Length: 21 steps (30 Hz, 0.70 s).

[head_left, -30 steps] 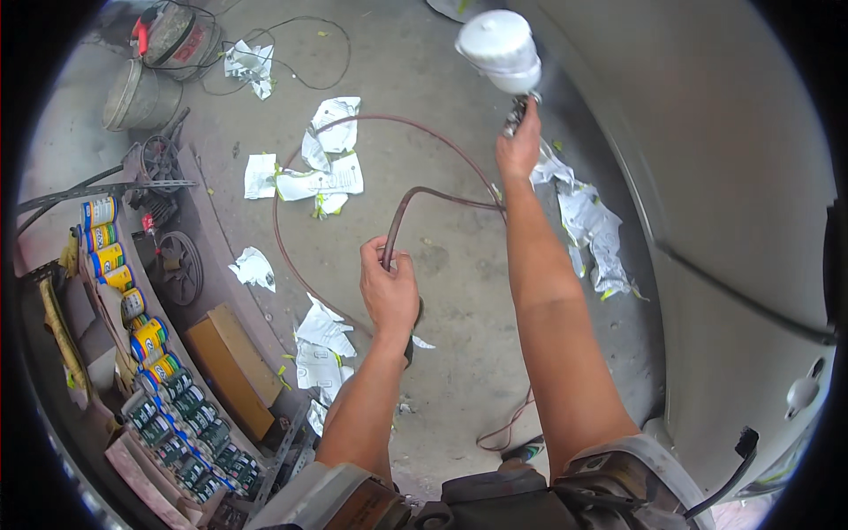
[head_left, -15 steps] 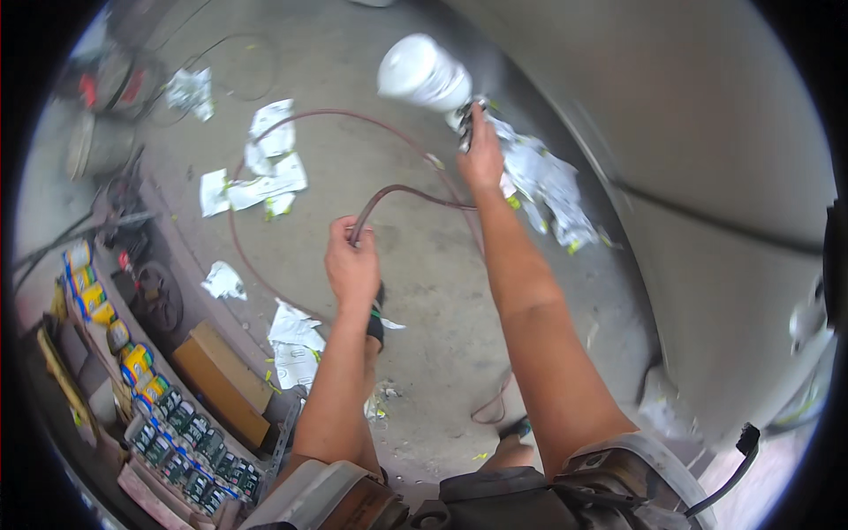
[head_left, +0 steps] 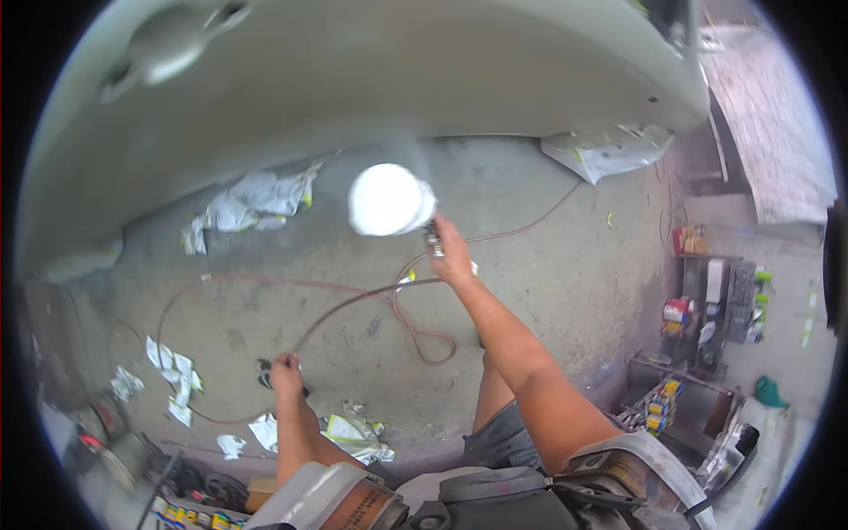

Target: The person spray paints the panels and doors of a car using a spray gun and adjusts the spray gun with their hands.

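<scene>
A paint spray gun [head_left: 433, 238] with a large white cup [head_left: 387, 201] is in my right hand [head_left: 454, 256], the fingers wrapped round its handle. It is held just short of the lower edge of a pale grey-green vehicle body panel [head_left: 371, 84], and a faint haze shows between them. From the gun's handle a reddish air hose [head_left: 349, 302] sags across to my left hand [head_left: 285, 374], which is closed round it low on the left. The gun's nozzle and trigger are mostly hidden behind the cup and my fingers.
More hose [head_left: 433, 346] loops over the concrete floor. Crumpled masking paper [head_left: 256, 201] lies under the panel, with further scraps [head_left: 181, 380] at the left. Cans and boxes stand on a shelf [head_left: 707, 305] at right. Masking sheet [head_left: 609, 150] hangs from the panel's right end.
My view has swung round to the right, so the panel now spans the top instead of the right side. Both hands keep their holds; the left is now lower and farther from the gun.
</scene>
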Available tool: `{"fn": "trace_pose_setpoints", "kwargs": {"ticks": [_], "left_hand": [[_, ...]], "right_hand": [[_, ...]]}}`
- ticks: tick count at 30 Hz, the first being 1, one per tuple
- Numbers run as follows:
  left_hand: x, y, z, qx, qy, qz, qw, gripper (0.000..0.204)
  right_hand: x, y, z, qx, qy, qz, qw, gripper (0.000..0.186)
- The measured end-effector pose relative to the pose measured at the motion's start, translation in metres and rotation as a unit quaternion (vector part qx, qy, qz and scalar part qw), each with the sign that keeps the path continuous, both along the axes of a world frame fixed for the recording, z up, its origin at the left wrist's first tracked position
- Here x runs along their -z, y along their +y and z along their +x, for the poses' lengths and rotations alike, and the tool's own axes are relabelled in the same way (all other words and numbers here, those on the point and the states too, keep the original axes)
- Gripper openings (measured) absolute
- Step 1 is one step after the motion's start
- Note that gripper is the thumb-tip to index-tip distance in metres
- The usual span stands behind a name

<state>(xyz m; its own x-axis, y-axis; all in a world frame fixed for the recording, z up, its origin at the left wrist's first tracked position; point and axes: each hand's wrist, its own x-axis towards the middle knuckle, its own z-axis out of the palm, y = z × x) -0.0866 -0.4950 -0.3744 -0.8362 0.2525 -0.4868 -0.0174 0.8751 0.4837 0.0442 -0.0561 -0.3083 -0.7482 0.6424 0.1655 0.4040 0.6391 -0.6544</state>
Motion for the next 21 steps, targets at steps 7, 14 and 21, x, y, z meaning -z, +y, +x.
{"fn": "trace_pose_setpoints", "kwargs": {"ticks": [7, 14, 21], "left_hand": [[-0.114, 0.051, 0.101, 0.223, 0.042, -0.105, 0.968, 0.028], [-0.236, 0.162, 0.181, 0.315, -0.054, -0.262, 0.911, 0.047], [-0.551, 0.387, 0.181, 0.321, 0.043, 0.163, 0.932, 0.043]], "right_hand": [[-0.087, 0.163, 0.208, 0.275, 0.170, -0.064, 0.944, 0.049], [-0.262, 0.278, 0.366, 0.381, 0.288, -0.217, 0.852, 0.038], [-0.437, 0.285, 0.433, 0.303, 0.359, -0.337, 0.816, 0.038]]}}
